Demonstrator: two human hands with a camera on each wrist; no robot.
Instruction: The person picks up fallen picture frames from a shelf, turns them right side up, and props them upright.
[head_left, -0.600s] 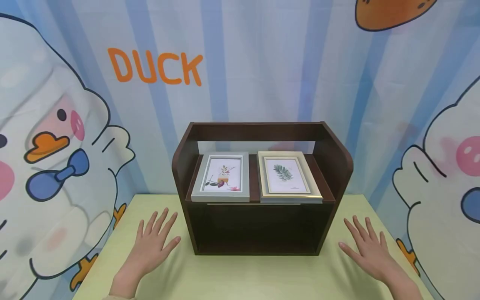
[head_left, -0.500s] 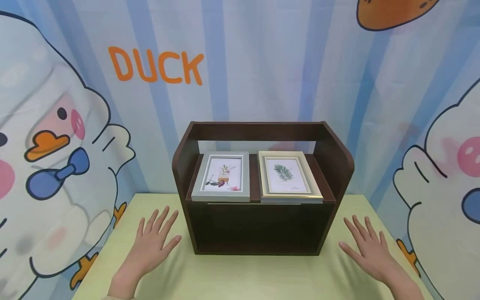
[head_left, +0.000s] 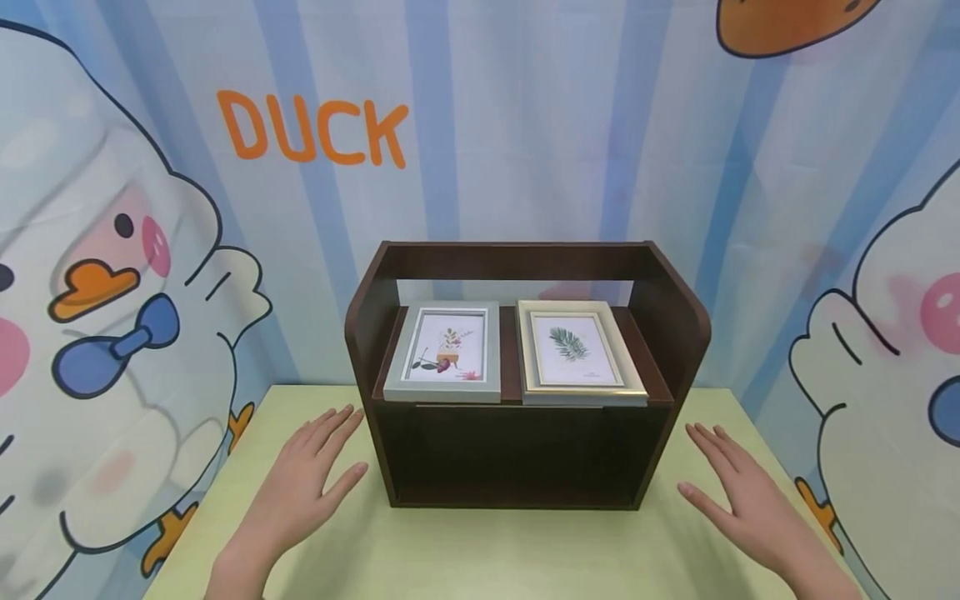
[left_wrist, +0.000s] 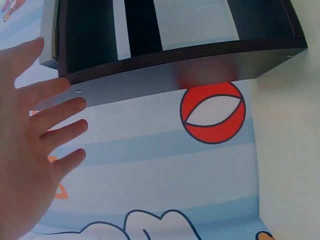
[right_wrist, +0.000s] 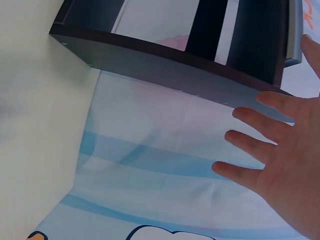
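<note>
A dark brown wooden shelf [head_left: 517, 262] stands in the middle of the table. On its upper board lie two picture frames, face up: a pale grey one [head_left: 450, 350] with a flower print on the left, and a gold-edged one [head_left: 572, 350] with a green leaf print on the right. My left hand [head_left: 296, 483] hovers beside the shelf's left side, fingers straight and holding nothing. To the right, my right hand [head_left: 742, 504] is held likewise, empty. The wrist views show the left palm [left_wrist: 30, 125] and right palm [right_wrist: 295, 155] facing the shelf's side panels.
The pale yellow-green table [head_left: 517, 550] extends in front of the shelf and to both sides. Behind and around it hangs a blue-striped curtain [head_left: 517, 125] printed with ducks and orange lettering. The shelf's lower compartment [head_left: 517, 458] is dark inside.
Both hands have turned more edge-on, and their spread fingers have come closer together. The left fingertips have moved slightly toward the shelf. Shelf and picture frames stay put.
</note>
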